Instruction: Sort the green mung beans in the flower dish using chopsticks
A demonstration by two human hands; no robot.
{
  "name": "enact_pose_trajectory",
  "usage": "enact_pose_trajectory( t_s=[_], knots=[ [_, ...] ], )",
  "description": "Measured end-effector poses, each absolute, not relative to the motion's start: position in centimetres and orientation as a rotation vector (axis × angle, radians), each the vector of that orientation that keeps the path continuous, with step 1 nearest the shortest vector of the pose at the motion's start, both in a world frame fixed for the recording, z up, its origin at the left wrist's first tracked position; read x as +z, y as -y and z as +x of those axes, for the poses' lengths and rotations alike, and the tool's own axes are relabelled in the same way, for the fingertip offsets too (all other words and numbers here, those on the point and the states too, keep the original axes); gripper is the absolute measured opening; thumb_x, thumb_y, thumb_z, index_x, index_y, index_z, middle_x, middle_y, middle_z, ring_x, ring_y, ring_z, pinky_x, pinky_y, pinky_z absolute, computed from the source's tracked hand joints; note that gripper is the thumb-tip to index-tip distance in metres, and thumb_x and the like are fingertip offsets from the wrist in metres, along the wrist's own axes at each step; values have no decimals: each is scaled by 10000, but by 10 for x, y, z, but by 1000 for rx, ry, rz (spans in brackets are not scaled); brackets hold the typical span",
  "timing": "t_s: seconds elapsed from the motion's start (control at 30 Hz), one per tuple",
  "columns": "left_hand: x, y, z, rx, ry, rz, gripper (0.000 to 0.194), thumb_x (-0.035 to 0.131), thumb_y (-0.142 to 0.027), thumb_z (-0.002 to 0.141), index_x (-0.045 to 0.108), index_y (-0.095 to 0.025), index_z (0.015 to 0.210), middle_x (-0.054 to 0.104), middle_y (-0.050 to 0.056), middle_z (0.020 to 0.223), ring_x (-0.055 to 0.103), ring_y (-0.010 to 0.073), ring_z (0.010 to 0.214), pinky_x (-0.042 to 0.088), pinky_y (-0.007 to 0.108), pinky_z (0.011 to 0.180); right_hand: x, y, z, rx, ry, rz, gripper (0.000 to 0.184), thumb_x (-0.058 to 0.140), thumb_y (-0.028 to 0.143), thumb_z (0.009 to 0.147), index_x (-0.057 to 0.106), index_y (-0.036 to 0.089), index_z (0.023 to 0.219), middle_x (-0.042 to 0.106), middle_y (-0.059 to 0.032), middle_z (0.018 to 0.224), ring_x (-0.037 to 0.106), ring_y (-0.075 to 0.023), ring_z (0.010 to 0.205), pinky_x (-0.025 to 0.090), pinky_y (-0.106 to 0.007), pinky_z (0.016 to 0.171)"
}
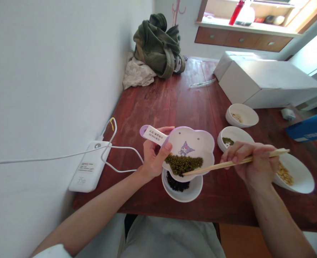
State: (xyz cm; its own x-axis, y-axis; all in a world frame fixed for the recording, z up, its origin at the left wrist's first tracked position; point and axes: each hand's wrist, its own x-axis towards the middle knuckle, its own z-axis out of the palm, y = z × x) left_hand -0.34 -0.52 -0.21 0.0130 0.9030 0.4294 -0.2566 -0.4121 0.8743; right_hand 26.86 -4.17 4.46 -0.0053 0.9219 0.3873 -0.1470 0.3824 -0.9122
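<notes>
My left hand (155, 154) grips a flower-shaped bowl (203, 143) with a purple rim, a cartoon print and a labelled handle. It tilts toward me, and green mung beans (184, 163) are gathered along its near side. Below it stands a round white bowl (194, 191) with dark beans (176, 182) inside, partly covered by the tilted one. Chopsticks (236, 162) are held in my right hand (255, 163), their tips at the lower edge of the mung beans. Behind that hand is a white bowl (239, 133) with some green beans.
Right of my right hand is a white dish (305, 177) of yellowish pieces; farther back, a white bowl (244, 111) holds pale bits. A white box (260, 79), blue object (311, 125) and green bag (158, 46) stand around. A power bank (87, 170) with cables lies left.
</notes>
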Motion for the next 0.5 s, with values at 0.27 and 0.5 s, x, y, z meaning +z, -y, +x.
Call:
enact_pose_trajectory(
  t_s=[0.27,0.5],
  knots=[
    [-3,5,-2,1553,-698,1348,491,763,-506,992,766,-187,1366,834,129,1154,754,190,868,582,265,720,41,40,268,948,1277,-833,643,623,598,1098,800,181,642,661,-70,593,693,-201,505,597,-333,449],
    [-1,4,-2,1565,-697,1368,433,747,-501,1011,805,-176,1291,836,133,1136,762,191,878,597,260,730,40,38,266,998,1259,-801,619,613,546,1116,817,180,661,661,-73,589,701,-209,497,590,-327,449]
  ],
)
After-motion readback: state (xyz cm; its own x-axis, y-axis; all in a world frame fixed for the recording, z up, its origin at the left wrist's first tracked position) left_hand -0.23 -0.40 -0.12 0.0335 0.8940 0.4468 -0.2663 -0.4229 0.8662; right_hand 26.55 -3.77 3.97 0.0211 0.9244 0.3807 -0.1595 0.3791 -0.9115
